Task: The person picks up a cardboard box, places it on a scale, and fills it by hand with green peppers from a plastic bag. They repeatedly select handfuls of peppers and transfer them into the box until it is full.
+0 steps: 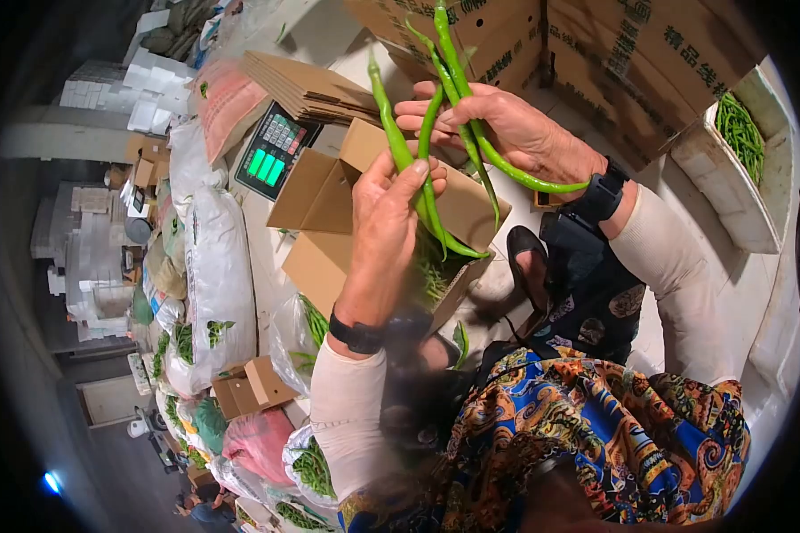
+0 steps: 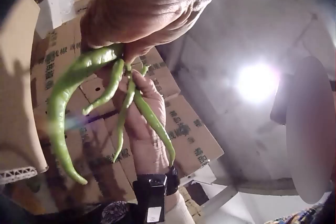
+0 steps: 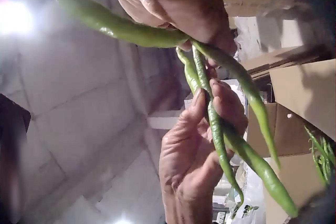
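i am holding the long slender green chilli peppers point(image 1: 388, 115) upright between both hands, my right hand point(image 1: 516, 129) curling round their middles and my left hand point(image 1: 382, 231) pinching lower, nearer the open brown cardboard box point(image 1: 311, 191).

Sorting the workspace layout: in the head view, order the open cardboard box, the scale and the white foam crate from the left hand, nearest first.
1. Open cardboard box, just beneath the left hand.
2. Scale, upper left.
3. White foam crate, far right.

Carton point(image 1: 324, 191) seemingly blocks beneath left hand point(image 1: 382, 226).
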The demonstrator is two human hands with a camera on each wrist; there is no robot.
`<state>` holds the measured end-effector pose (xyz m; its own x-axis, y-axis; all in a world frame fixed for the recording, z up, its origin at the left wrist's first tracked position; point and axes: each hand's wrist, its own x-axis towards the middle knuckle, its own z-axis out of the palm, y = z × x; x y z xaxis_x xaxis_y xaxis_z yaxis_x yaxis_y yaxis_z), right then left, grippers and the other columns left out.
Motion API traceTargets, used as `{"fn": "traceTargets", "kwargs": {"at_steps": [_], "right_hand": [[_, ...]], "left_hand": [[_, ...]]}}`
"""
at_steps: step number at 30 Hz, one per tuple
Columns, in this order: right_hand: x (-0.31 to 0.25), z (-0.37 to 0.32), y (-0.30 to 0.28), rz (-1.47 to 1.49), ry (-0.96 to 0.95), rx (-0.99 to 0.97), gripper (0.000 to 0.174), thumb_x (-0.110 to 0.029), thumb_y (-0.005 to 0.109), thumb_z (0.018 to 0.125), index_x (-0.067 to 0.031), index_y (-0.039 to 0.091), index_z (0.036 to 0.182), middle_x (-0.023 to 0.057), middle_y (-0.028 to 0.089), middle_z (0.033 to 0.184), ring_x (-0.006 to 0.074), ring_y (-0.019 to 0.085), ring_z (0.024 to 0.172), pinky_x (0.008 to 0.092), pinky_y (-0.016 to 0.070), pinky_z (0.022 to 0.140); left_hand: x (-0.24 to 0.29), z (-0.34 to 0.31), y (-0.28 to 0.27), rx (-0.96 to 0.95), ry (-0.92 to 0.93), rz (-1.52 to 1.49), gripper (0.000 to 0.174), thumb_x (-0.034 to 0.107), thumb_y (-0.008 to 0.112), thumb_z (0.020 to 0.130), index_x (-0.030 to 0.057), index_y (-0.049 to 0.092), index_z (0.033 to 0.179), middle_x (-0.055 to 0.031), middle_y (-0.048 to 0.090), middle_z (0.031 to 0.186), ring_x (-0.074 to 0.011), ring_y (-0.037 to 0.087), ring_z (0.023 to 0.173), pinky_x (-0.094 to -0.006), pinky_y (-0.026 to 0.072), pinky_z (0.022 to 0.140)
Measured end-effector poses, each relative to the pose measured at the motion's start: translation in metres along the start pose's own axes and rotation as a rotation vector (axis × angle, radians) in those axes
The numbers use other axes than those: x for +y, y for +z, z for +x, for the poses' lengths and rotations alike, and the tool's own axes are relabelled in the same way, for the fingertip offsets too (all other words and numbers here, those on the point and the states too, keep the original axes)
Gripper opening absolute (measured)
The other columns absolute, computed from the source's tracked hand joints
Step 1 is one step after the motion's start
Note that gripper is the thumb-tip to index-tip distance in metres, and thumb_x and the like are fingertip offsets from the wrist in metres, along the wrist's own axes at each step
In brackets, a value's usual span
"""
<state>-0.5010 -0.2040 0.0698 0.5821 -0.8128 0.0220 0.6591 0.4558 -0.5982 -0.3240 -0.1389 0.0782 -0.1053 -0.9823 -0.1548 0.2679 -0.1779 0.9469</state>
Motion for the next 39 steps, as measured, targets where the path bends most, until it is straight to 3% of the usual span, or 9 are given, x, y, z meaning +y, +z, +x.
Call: {"fn": "traceTargets", "kwargs": {"at_steps": [5, 11, 16, 21, 29, 31, 33, 36, 39], "right_hand": [[0.005, -0.004, 0.004, -0.09, 0.073, 0.099, 0.031, 0.002, 0.054, 0.081, 0.0057, 0.051, 0.112, 0.0143, 0.057, 0.111, 0.0172, 0.058, 0.093, 0.0307, 0.049, 0.086], [0.028, 0.004, 0.002, -0.131, 0.121, 0.021, 0.035, -0.001, 0.052, 0.086, -0.0031, 0.052, 0.121, 0.0046, 0.056, 0.104, 0.0142, 0.055, 0.083, 0.0287, 0.0477, 0.076], [0.036, 0.006, -0.002, -0.129, 0.137, 0.027, 0.042, -0.024, 0.052, 0.096, -0.0047, 0.044, 0.133, 0.0067, 0.055, 0.118, 0.0187, 0.054, 0.107, 0.0349, 0.0451, 0.091], [0.045, 0.01, -0.004, -0.07, 0.152, -0.014, 0.049, -0.039, 0.045, 0.098, -0.0025, 0.046, 0.13, 0.011, 0.053, 0.12, 0.0224, 0.054, 0.107, 0.0384, 0.0425, 0.096], [0.052, 0.013, -0.004, -0.258, 0.257, -0.07, 0.056, -0.046, 0.043, 0.097, -0.0025, 0.044, 0.133, 0.0069, 0.052, 0.123, 0.0126, 0.051, 0.109, 0.0294, 0.0428, 0.096], [0.05, 0.013, -0.006, -0.579, 0.168, -0.171, 0.061, -0.05, 0.04, 0.097, -0.0017, 0.041, 0.135, 0.0066, 0.048, 0.129, 0.0107, 0.046, 0.113, 0.0267, 0.0399, 0.098], [0.06, 0.019, -0.005, -0.525, 0.215, -0.209, 0.067, -0.054, 0.038, 0.096, -0.0021, 0.036, 0.139, 0.0055, 0.043, 0.133, 0.0103, 0.04, 0.117, 0.0253, 0.0343, 0.102], [0.072, 0.014, 0.006, -0.699, -0.049, -0.191, 0.072, -0.058, 0.037, 0.095, -0.0031, 0.034, 0.141, 0.0062, 0.045, 0.131, 0.0137, 0.041, 0.119, 0.0298, 0.0328, 0.105], [0.053, 0.022, 0.003, -0.673, 0.252, -0.302, 0.071, -0.059, 0.041, 0.093, -0.0032, 0.041, 0.137, 0.0151, 0.047, 0.131, 0.0242, 0.043, 0.122, 0.0377, 0.035, 0.105]], "left_hand": [[0.002, -0.001, 0.011, -0.015, -0.04, 0.044, 0.03, 0.004, 0.059, 0.087, -0.0036, 0.053, 0.116, -0.0104, 0.063, 0.096, -0.0164, 0.063, 0.084, -0.0288, 0.0536, 0.076], [0.001, 0.013, 0.006, -0.002, 0.064, -0.024, 0.037, 0.001, 0.054, 0.087, -0.0029, 0.048, 0.124, -0.0115, 0.059, 0.109, -0.0175, 0.059, 0.097, -0.031, 0.0493, 0.084], [-0.003, 0.016, 0.006, -0.061, 0.02, -0.135, 0.032, 0.011, 0.055, 0.092, -0.002, 0.052, 0.121, -0.0082, 0.059, 0.111, -0.0175, 0.055, 0.105, -0.0348, 0.0455, 0.091], [-0.01, 0.021, 0.001, -0.05, 0.02, -0.177, 0.037, 0.005, 0.061, 0.089, -0.0023, 0.048, 0.122, -0.0088, 0.057, 0.111, -0.0163, 0.055, 0.102, -0.0314, 0.0438, 0.093], [0.002, 0.013, -0.018, -0.066, -0.069, -0.099, 0.029, -0.003, 0.062, 0.084, -0.0028, 0.055, 0.112, -0.0067, 0.061, 0.098, -0.0168, 0.061, 0.089, -0.0304, 0.0506, 0.084], [0.006, 0.007, -0.021, -0.055, -0.131, -0.079, 0.027, -0.005, 0.061, 0.084, -0.0035, 0.056, 0.11, -0.0074, 0.061, 0.1, -0.0167, 0.06, 0.092, -0.0305, 0.0503, 0.086], [-0.001, 0.006, -0.026, -0.039, -0.104, -0.1, 0.027, -0.005, 0.06, 0.083, -0.004, 0.055, 0.11, -0.0085, 0.062, 0.1, -0.0178, 0.061, 0.092, -0.0315, 0.0509, 0.085], [-0.006, 0.003, -0.032, 0.018, -0.011, -0.106, 0.027, -0.005, 0.06, 0.083, -0.0044, 0.055, 0.109, -0.0097, 0.062, 0.1, -0.0193, 0.062, 0.09, -0.0322, 0.0519, 0.083], [0.0, 0.002, -0.057, 0.052, -0.007, -0.016, 0.028, 0.001, 0.062, 0.085, -0.0029, 0.054, 0.111, -0.0118, 0.063, 0.1, -0.0236, 0.064, 0.093, -0.0377, 0.0541, 0.084]]}}
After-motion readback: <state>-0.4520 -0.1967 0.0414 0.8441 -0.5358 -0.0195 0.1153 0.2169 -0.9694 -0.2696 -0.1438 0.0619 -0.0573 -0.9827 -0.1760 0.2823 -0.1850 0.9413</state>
